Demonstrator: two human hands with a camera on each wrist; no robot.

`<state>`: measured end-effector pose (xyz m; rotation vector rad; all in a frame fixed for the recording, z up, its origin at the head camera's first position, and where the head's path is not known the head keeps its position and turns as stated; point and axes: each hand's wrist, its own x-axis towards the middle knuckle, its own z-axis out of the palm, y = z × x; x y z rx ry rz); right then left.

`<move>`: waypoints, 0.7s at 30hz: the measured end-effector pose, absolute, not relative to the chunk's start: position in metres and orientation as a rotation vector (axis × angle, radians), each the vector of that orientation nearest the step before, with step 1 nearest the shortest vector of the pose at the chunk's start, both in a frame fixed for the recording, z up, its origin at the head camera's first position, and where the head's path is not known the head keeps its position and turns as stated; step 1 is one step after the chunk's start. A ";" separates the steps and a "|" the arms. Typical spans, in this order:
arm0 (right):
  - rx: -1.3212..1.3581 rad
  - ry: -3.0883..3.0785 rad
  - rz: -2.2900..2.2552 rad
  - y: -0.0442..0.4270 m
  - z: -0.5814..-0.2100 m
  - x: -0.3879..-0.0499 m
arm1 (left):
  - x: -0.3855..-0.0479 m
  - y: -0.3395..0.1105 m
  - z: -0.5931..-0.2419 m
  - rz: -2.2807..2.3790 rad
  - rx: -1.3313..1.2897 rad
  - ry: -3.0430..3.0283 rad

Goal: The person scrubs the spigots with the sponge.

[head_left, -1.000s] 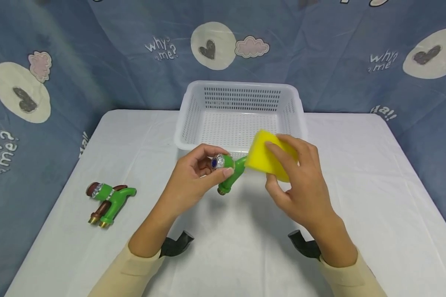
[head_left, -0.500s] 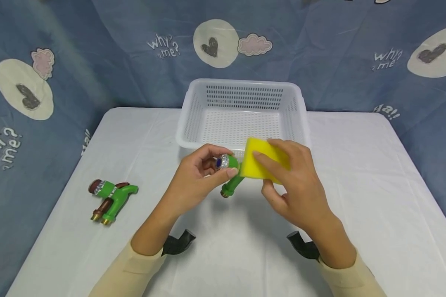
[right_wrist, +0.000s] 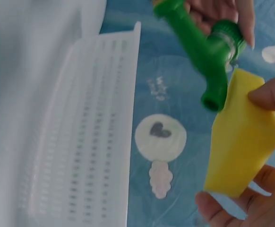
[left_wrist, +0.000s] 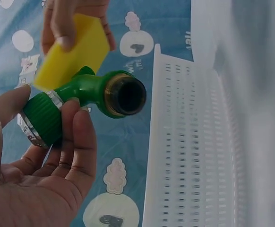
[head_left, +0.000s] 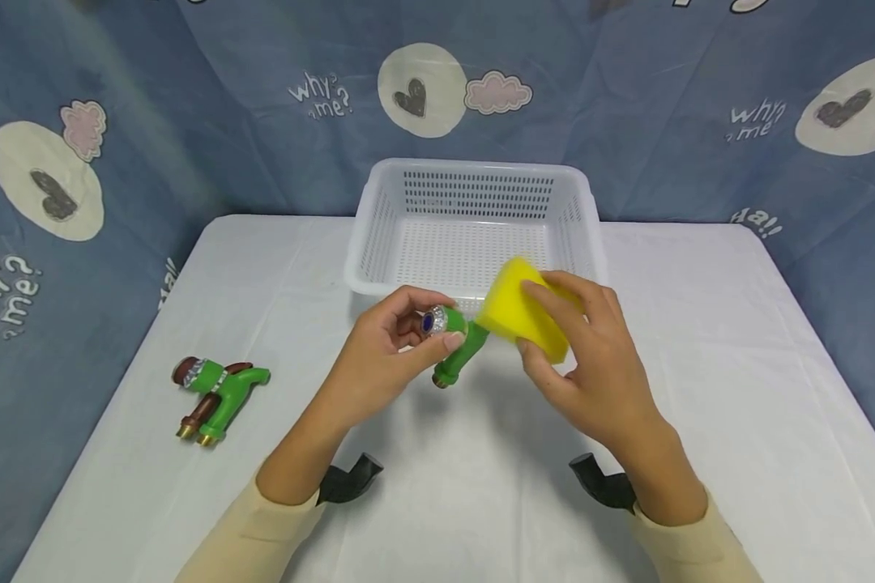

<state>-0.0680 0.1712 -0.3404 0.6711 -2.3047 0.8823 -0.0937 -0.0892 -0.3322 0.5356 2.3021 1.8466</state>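
My left hand (head_left: 382, 356) holds a green tap (head_left: 465, 356) by its ribbed knob, pinched between thumb and fingers. The knob has a silver patterned band and a dark blue centre in the head view. In the left wrist view the threaded brass inlet of the tap (left_wrist: 88, 90) faces the camera. My right hand (head_left: 601, 380) grips a yellow sponge (head_left: 521, 312), thumb on one side and fingers on the other. At the spout end the sponge meets the tap in the head view. The right wrist view shows the sponge (right_wrist: 241, 137) beside the spout (right_wrist: 214, 97).
Behind the hands stands a white perforated plastic basket (head_left: 474, 247). On the left of the white-covered table (head_left: 700, 364) lie a second green tap (head_left: 228, 405) and a brown tap (head_left: 202, 413), touching. A blue printed cloth (head_left: 649, 138) hangs behind. Black curved mounts (head_left: 350, 479) sit at the wrists.
The sponge swung left across the tap's spout half a second ago, then back up and right, tilting again. The tap sits slightly further right than one second ago, still held.
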 end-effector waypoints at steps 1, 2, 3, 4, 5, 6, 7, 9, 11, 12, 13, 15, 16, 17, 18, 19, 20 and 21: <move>0.695 -2.314 0.883 0.170 -0.340 -0.067 | -0.094 -0.089 -0.333 1.842 0.540 2.303; 0.718 -2.322 0.880 0.169 -0.340 -0.066 | -0.094 -0.089 -0.332 1.834 0.545 2.308; 0.736 -2.328 0.872 0.169 -0.340 -0.066 | -0.093 -0.089 -0.332 1.824 0.550 2.315; 0.744 -2.327 0.859 0.168 -0.339 -0.065 | -0.093 -0.089 -0.332 1.816 0.556 2.325; 0.742 -2.324 0.849 0.168 -0.339 -0.065 | -0.093 -0.088 -0.332 1.814 0.560 2.331; 0.729 -2.321 0.835 0.168 -0.340 -0.066 | -0.093 -0.088 -0.332 1.813 0.562 2.336; 0.711 -2.323 0.818 0.169 -0.340 -0.066 | -0.092 -0.088 -0.332 1.815 0.564 2.338; 0.658 -2.322 0.795 0.171 -0.339 -0.066 | -0.091 -0.088 -0.331 1.820 0.569 2.334; 0.605 -2.329 0.765 0.173 -0.339 -0.067 | -0.091 -0.087 -0.332 1.829 0.580 2.325; 0.585 -2.334 0.750 0.174 -0.338 -0.067 | -0.091 -0.087 -0.332 1.829 0.589 2.326; 0.570 -2.333 0.745 0.175 -0.337 -0.066 | -0.091 -0.087 -0.332 1.829 0.601 2.329; 0.555 -2.323 0.751 0.175 -0.336 -0.066 | -0.091 -0.087 -0.332 1.825 0.630 2.348; 0.556 -2.316 0.763 0.175 -0.335 -0.066 | -0.091 -0.087 -0.332 1.822 0.648 2.359; 0.564 -2.309 0.778 0.174 -0.335 -0.065 | -0.091 -0.086 -0.333 1.820 0.664 2.371; 0.577 -2.302 0.800 0.173 -0.334 -0.064 | -0.091 -0.086 -0.333 1.818 0.678 2.380; 0.593 -2.298 0.819 0.172 -0.334 -0.063 | -0.091 -0.086 -0.333 1.816 0.692 2.387; 0.612 -2.294 0.830 0.170 -0.334 -0.062 | -0.091 -0.086 -0.333 1.814 0.704 2.391; 0.631 -2.296 0.834 0.169 -0.334 -0.062 | -0.091 -0.086 -0.333 1.813 0.714 2.393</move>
